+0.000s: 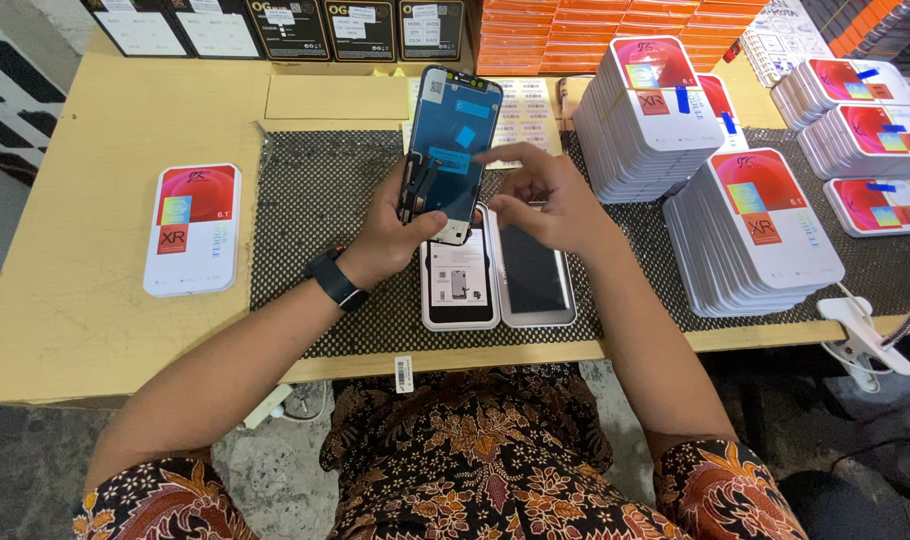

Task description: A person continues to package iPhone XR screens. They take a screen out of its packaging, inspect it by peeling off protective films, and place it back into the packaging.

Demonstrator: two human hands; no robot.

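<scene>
My left hand (pixel 390 235) grips the flat glossy phone screen (pixel 453 150) upright above the open white tray (pixel 498 318) on the dotted mat (pixel 315 210); my right hand (pixel 545 205) touches its blue sticker (pixel 451 158) with loose fingers.

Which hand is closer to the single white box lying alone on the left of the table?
Left. The left hand, holding up the phone screen panel, is on the near side of the lone white box. The right hand sits farther away, beyond the panel.
</scene>
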